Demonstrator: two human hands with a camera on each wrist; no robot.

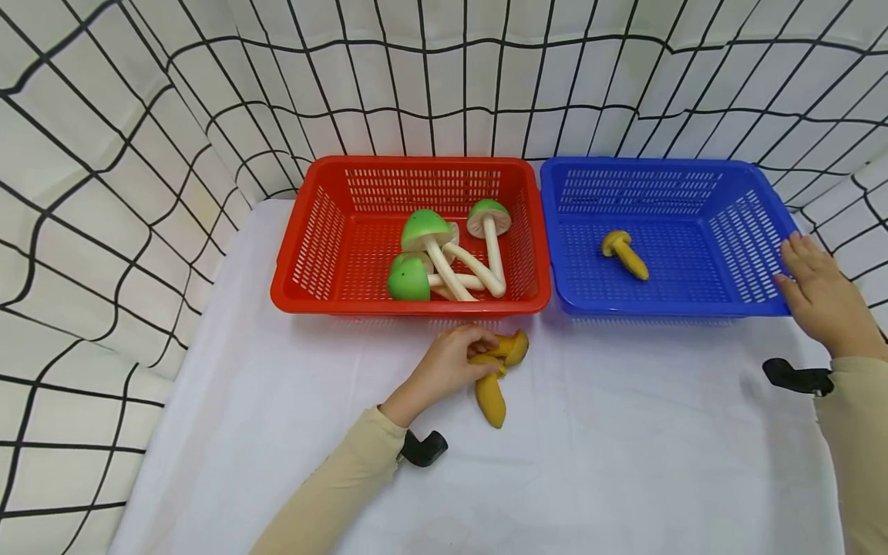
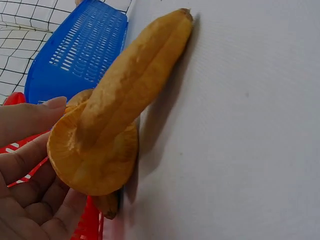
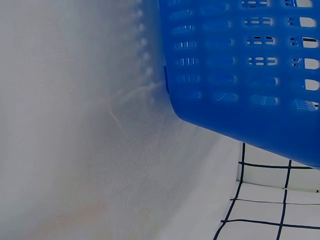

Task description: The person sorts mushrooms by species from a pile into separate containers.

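My left hand [image 1: 454, 358] is low over the white cloth in front of the red basket, its thumb and fingers curled at the cap of a yellow toy mushroom [image 1: 491, 402]. In the left wrist view this mushroom [image 2: 132, 82] has its stem pointing away from the palm. A second yellow mushroom [image 1: 516, 348] lies right beside it, partly hidden by the fingers. My right hand [image 1: 825, 293] rests with extended fingers on the right rim of the blue basket [image 1: 659, 310]. A yellow mushroom [image 1: 627, 254] lies inside that basket. The right wrist view shows only the basket's outer side [image 3: 225, 100].
The red basket [image 1: 409, 307] stands against the blue one on its left and contains several green-capped mushrooms [image 1: 425, 229] with pale stems. A white curtain with a black grid [image 1: 444, 85] rises behind and at the sides. White cloth [image 1: 624, 455] covers the table.
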